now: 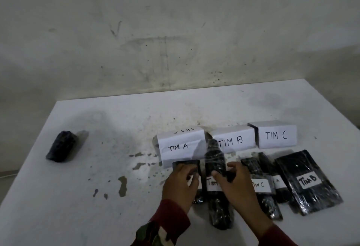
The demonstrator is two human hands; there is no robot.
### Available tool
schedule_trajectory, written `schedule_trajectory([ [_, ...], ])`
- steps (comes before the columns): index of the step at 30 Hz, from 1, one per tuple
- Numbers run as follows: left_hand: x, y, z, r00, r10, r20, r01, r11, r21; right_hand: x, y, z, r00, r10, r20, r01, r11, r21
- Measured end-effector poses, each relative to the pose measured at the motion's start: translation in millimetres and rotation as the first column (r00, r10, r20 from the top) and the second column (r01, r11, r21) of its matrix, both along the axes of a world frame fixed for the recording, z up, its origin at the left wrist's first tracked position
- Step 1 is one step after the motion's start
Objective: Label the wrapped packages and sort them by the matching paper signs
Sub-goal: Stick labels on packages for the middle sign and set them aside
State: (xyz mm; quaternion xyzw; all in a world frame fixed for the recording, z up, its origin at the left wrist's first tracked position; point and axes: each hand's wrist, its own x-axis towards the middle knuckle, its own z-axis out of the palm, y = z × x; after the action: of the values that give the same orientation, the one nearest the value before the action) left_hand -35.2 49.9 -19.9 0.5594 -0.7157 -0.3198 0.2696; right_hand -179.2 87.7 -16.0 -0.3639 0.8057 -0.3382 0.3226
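left hand grips a black package before TIM A sign | right hand holds long wrapped package mid-table near edge

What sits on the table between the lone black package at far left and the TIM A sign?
In the head view, no object: only bare, stained tabletop lies between the lone package and the TIM A sign.
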Motion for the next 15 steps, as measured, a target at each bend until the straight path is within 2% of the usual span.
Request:
schedule_trajectory([
  [4, 14, -3, 2, 1.000, 0.008, -0.028, -0.008, 1.000, -0.005, 15, -7, 7, 0.986, -0.012, -0.166, 0.008, 1.000, -0.021],
  [8, 33, -12, 3, 0.997, 0.066, -0.047, -0.067, 0.998, -0.006, 42, -19, 16, 0.932, 0.049, -0.358, -0.077, 0.995, -0.063],
  [10, 42, -19, 4, 0.993, 0.106, -0.059, -0.105, 0.994, 0.016, 55, -25, 19, 0.922, 0.095, -0.374, -0.132, 0.988, -0.076],
  [15, 75, -44, 1, 0.957, 0.265, -0.119, -0.255, 0.963, 0.089, 95, -51, 19, 0.919, 0.265, -0.293, -0.306, 0.947, -0.102],
])
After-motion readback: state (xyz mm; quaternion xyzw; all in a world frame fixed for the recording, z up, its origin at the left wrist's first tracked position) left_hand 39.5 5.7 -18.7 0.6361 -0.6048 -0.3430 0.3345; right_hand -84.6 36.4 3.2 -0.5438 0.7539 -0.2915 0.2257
